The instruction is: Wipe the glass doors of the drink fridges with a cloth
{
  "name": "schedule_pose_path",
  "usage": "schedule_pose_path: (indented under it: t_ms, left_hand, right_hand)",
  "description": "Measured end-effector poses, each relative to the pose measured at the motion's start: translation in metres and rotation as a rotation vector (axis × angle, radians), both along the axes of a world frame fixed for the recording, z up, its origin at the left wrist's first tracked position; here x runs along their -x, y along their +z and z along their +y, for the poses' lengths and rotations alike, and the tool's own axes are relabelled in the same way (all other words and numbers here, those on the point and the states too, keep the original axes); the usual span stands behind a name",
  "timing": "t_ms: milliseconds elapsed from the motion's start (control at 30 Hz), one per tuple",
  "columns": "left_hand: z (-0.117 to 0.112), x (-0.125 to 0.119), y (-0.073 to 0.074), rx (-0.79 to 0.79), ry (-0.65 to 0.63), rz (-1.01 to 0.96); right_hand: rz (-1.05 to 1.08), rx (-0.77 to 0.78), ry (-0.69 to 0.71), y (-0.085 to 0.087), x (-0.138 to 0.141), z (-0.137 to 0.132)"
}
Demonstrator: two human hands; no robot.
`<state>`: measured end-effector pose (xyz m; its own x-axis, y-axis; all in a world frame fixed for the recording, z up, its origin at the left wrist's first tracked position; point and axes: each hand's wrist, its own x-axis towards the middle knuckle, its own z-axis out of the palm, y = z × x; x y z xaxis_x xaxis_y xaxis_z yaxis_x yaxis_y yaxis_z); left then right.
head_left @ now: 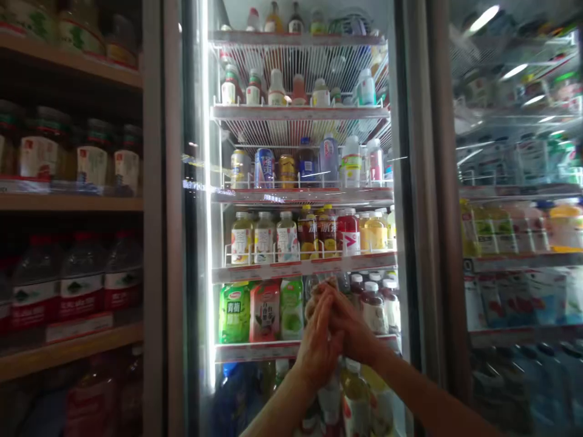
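My left hand (pixel 314 349) reaches up from the bottom with its fingers stretched out. My right hand (pixel 357 331) comes in from the lower right, its fingers straight and leaning against those of my left hand. The hands meet near the fingertips, and I see nothing held between them. They are in front of a drinks fridge with a glass door (pixel 300 149). I cannot tell whether the fingertips touch the glass. Behind them are green and red drink cartons (pixel 264 312) and dark-capped bottles (pixel 373 303), partly hidden by my hands.
Wooden shelves (pixel 68 203) at the left carry jars (pixel 40 145) and red-labelled water bottles (pixel 82 276). Cans (pixel 264 169) and tea bottles (pixel 286 237) fill the fridge's middle shelves. A metal door frame (pixel 439 200) separates it from another fridge with bottles (pixel 528 227), at the right.
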<state>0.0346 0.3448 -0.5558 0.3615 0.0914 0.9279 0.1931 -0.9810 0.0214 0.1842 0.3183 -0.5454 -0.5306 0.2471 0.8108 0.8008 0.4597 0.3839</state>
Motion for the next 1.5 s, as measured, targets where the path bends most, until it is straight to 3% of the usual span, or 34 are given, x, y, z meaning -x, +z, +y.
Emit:
schedule_pose_path:
  t_ms: [67,167,300,367,433,500,567,633,800,867,900,967,1067,1133,1200,1300,1367,1433,1500]
  left_hand:
    - [0.005,-0.012,0.001,-0.009,0.045,-0.041]
    - [0.014,-0.031,0.011,-0.100,0.256,-0.115]
    - [0.029,-0.043,0.031,-0.444,0.476,-0.038]
    - [0.043,-0.021,0.036,-0.614,0.507,0.051]
    - [0.060,0.024,0.038,-0.611,0.596,0.058]
    - [0.076,0.075,0.041,-0.454,0.755,-0.092]
    - [0.085,0.106,0.044,-0.243,0.907,-0.377]
    - [0.082,0.102,0.043,-0.218,0.889,-0.425]
    - [0.047,-0.008,0.024,-0.701,0.484,0.124]
    - [0.042,-0.030,0.022,-0.786,0.405,0.275]
    - [0.044,-0.027,0.024,-0.790,0.397,0.307]
    - [0.055,0.001,0.034,-0.709,0.477,0.241]
    - [0.076,0.060,0.056,-0.423,0.744,-0.162]
    - [0.080,0.075,0.058,-0.259,0.852,-0.400]
    - [0.072,0.060,0.043,-0.333,0.780,-0.287]
    - [0.055,0.016,0.005,-0.696,0.471,0.261]
    - [0.052,0.006,-0.012,-0.812,0.361,0.423]
    - [0.058,0.028,-0.013,-0.756,0.433,0.330]
    - [0.072,0.073,-0.002,-0.591,0.626,0.054]
  right_hand:
    - [-0.034,-0.013,-0.044,0.002,-0.016,-0.010]
    - [-0.033,-0.096,-0.119,0.001,-0.042,-0.021]
    - [0.178,-0.295,-0.323,0.011,-0.070,-0.016]
    - [0.182,-0.313,-0.416,0.016,-0.080,-0.011]
    - [0.153,-0.290,-0.455,0.016,-0.085,-0.008]
    - [0.185,-0.271,-0.475,0.011,-0.081,-0.006]
    - [0.267,-0.275,-0.488,0.004,-0.072,-0.004]
    - [0.339,-0.291,-0.500,0.000,-0.061,0.000]
    - [0.321,-0.321,-0.539,0.000,-0.058,0.002]
    - [0.280,-0.336,-0.539,0.002,-0.064,-0.002]
    - [0.263,-0.334,-0.535,0.002,-0.068,-0.005]
    - [0.256,-0.310,-0.524,0.000,-0.071,-0.010]
    - [0.300,-0.259,-0.501,-0.008,-0.064,-0.010]
    - [0.354,-0.260,-0.486,-0.013,-0.054,-0.005]
    - [0.413,-0.281,-0.500,-0.016,-0.044,0.000]
    - [0.407,-0.293,-0.516,-0.017,-0.043,0.001]
    - [0.342,-0.283,-0.507,-0.016,-0.053,-0.004]
    - [0.305,-0.269,-0.505,-0.015,-0.064,-0.012]
    - [0.321,-0.269,-0.502,-0.018,-0.069,-0.018]
